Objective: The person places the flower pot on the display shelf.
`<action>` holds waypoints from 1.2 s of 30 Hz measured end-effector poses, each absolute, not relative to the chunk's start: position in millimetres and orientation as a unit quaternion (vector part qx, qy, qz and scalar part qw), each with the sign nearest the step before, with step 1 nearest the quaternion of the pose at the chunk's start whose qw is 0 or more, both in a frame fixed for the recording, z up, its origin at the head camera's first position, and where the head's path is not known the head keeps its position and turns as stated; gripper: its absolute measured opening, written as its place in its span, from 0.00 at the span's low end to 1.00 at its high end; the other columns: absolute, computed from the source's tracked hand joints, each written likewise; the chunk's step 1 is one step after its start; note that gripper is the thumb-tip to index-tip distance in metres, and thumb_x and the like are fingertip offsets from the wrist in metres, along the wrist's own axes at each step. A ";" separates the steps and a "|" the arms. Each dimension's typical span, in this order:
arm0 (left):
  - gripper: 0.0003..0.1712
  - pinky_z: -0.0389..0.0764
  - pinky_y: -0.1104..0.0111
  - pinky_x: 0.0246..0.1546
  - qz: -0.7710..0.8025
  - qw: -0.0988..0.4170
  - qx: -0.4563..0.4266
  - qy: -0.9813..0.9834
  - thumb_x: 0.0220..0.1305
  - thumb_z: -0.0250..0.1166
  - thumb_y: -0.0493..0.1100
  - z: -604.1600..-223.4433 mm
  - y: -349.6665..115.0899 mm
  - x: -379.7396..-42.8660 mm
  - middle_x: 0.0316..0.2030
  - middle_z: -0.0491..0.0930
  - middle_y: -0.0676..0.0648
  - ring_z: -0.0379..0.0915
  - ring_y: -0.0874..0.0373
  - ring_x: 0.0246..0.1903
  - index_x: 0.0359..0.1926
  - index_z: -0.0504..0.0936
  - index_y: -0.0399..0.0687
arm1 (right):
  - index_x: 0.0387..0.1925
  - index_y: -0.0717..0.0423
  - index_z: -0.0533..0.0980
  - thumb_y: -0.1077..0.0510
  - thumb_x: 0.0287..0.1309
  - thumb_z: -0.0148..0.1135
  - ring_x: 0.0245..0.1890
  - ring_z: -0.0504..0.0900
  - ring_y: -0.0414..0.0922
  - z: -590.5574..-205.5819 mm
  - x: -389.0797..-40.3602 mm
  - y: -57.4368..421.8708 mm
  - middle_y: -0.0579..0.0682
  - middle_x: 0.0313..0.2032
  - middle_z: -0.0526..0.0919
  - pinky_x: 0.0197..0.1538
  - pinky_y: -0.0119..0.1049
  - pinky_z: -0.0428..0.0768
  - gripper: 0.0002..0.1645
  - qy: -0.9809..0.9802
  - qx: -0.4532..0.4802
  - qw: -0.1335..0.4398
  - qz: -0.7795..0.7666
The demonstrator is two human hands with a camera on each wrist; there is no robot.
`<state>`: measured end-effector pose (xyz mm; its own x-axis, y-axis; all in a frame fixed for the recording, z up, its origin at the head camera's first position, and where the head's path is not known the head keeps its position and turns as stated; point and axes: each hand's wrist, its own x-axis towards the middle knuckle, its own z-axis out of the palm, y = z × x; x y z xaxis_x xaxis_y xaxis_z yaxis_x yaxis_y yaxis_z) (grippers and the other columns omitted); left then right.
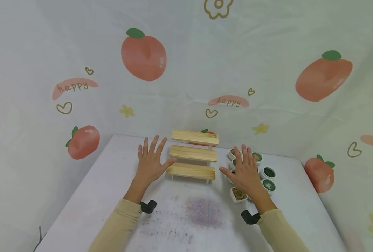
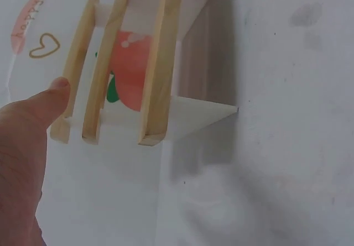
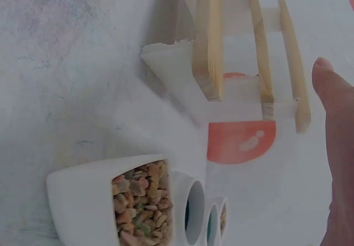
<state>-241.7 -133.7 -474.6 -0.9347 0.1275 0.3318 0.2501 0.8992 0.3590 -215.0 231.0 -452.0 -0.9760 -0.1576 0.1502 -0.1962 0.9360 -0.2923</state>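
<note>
A three-tier wooden shelf (image 1: 192, 153) with pale plank steps on white supports stands at the back middle of the table. Left of it, my left hand (image 1: 151, 164) is spread, holding nothing; its thumb overlaps the lowest plank in the head view. To the shelf's right my right hand (image 1: 245, 173) is spread too, over a group of small white pots, and holds nothing. A square white pot (image 3: 83, 202) filled with brown pebbles sits nearest in the right wrist view. Part of the pot group is hidden under my right hand.
Round white pots with green contents, such as the pot (image 1: 269, 186), stand at the table's right. The white table (image 1: 117, 224) bears a purplish stain at the front middle. A printed cloth (image 1: 186, 63) hangs close behind the shelf.
</note>
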 end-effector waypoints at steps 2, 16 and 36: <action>0.56 0.42 0.32 0.74 -0.212 0.155 -0.100 -0.960 0.62 0.63 0.73 -476.7 -133.9 -240.0 0.80 0.49 0.42 0.33 0.31 0.80 0.82 0.48 0.65 | 0.82 0.53 0.40 0.28 0.64 0.59 0.80 0.33 0.67 -452.0 -211.2 234.0 0.65 0.81 0.34 0.75 0.72 0.40 0.63 -0.979 0.098 0.066 0.168; 0.56 0.72 0.40 0.63 -0.349 0.082 -0.061 -0.932 0.63 0.63 0.73 -495.8 -132.1 -233.6 0.73 0.65 0.39 0.63 0.37 0.71 0.81 0.52 0.53 | 0.79 0.62 0.49 0.32 0.55 0.72 0.70 0.58 0.70 -466.6 -185.5 258.7 0.69 0.74 0.56 0.68 0.70 0.62 0.66 -0.970 0.095 0.090 0.204; 0.40 0.84 0.58 0.48 -0.585 0.003 -0.005 -0.811 0.57 0.77 0.56 -523.9 -128.9 -239.2 0.65 0.76 0.48 0.80 0.48 0.55 0.68 0.74 0.52 | 0.62 0.71 0.73 0.42 0.37 0.85 0.53 0.74 0.65 -502.0 -158.3 269.3 0.67 0.54 0.82 0.55 0.55 0.69 0.56 -0.964 0.068 0.115 0.229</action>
<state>-239.2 -128.9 -523.9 -0.9999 0.0043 0.0109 0.0117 0.3166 0.9485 -158.3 269.3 -502.0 -0.9643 -0.0782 0.2528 -0.1837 0.8857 -0.4264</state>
